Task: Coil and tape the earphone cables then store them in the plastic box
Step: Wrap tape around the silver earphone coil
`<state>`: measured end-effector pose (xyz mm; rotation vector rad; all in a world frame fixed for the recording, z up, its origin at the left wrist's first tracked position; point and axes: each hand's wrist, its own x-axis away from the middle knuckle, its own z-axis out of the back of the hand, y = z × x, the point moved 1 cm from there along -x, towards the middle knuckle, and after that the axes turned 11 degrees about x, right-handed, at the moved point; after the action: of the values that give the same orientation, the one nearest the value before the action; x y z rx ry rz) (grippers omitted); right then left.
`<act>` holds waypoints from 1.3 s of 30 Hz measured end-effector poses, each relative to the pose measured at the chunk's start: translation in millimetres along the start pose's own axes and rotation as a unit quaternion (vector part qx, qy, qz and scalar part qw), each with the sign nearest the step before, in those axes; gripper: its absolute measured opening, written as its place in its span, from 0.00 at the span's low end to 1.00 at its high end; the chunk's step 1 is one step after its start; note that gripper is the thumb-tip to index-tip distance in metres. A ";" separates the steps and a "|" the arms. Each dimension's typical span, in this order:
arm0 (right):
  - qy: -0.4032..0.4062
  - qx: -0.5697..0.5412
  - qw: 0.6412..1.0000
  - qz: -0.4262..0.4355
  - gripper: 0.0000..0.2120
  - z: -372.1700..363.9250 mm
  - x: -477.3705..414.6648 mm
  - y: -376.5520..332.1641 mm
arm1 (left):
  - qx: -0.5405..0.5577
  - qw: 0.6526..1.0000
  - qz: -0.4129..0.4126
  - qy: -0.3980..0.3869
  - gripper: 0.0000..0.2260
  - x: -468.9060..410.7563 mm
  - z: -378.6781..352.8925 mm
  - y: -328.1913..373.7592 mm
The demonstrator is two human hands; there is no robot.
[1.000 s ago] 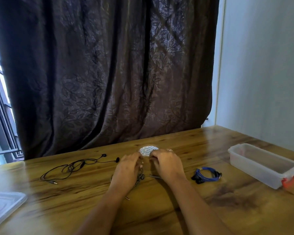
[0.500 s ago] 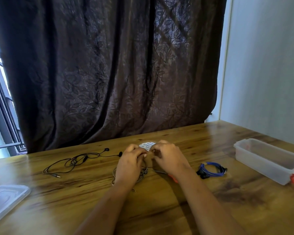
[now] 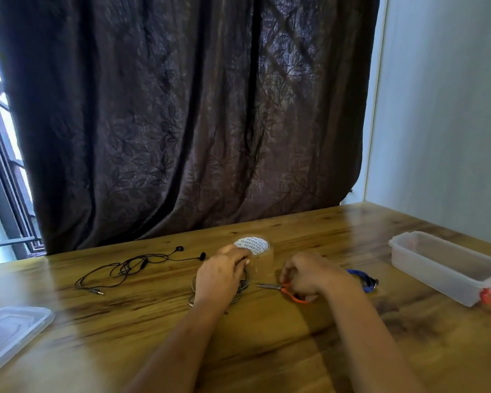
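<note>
Centrally on the wooden table (image 3: 267, 350), from the head camera: left hand (image 3: 220, 276) knuckles-up, fingers curled, fingertips against the near side of the tape roll (image 3: 257, 249), palm over a loosely coiled grey earphone cable (image 3: 240, 295). Impossible to tell whether gripping roll, tape end or cable, or merely resting.

Right hand (image 3: 309, 275) just to the right, fingers curled round the orange handles of small scissors (image 3: 278, 287), blades pointing left toward the grey cable, low over the tabletop.

Behind that hand and partly hidden by it, a blue earphone cable (image 3: 364, 280), bundled. Further left, well apart from both hands, black earphones (image 3: 131, 269) sprawled uncoiled, plug toward the near edge.

Far right, clear plastic box (image 3: 445, 268), open-topped, orange clip at its near end. Near left corner, clear lid (image 3: 9, 333) flat on the table.

Beyond the table, dark patterned curtain (image 3: 182, 123), window (image 3: 0, 154) at the left, pale wall (image 3: 442, 109) at the right.
</note>
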<state>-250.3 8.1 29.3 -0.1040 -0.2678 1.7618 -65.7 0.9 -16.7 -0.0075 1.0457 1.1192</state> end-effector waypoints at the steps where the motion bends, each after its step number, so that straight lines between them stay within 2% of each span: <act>1: 0.001 -0.004 1.000 0.000 0.10 0.3 0.5 0.5 | -0.003 1.000 -0.004 0.000 0.12 0.4 -0.4 -0.2; 3: -0.005 0.024 1.000 0.009 0.13 1.1 1.0 1.5 | -0.011 1.000 -0.019 -0.007 0.13 0.6 -0.6 -0.1; 9: -0.016 0.110 0.994 0.022 0.19 1.4 1.2 -1.6 | -0.027 0.998 -0.061 0.008 0.02 0.5 -1.6 0.9; 13: -0.012 0.157 0.987 0.036 0.18 -2.1 0.1 -8.7 | -0.007 0.997 -0.080 0.021 0.05 0.3 -1.8 1.2; 19: 0.030 0.226 0.972 0.049 0.12 -11.2 3.3 -23.2 | 0.022 0.998 -0.053 0.004 0.08 -1.1 -5.4 -6.3; 24: 0.068 0.218 0.973 0.025 0.12 -9.1 8.5 -32.1 | 0.031 0.998 -0.061 -0.002 0.09 -0.1 -3.3 -1.9; 29: 0.071 0.248 0.965 0.043 0.07 -8.6 14.1 -45.2 | 0.048 0.997 -0.057 -0.008 0.15 -0.5 -0.5 1.1; 32: 0.043 0.259 0.963 0.062 0.04 -10.4 14.3 -48.3 | 0.057 0.997 -0.043 -0.003 0.13 -0.6 -1.4 -0.2; 35: 0.003 0.242 0.967 0.078 0.07 -10.5 14.0 -47.0 | 0.078 0.997 0.002 0.020 0.10 -2.6 -2.1 -5.0; 39: -0.034 0.163 0.983 0.080 0.13 -4.5 14.0 -36.5 | 0.131 0.989 0.052 0.044 0.17 -5.5 0.5 -8.5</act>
<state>-217.5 29.0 34.6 0.1757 -0.0185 1.9476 -59.4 -7.0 -16.6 0.2113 1.2776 1.0761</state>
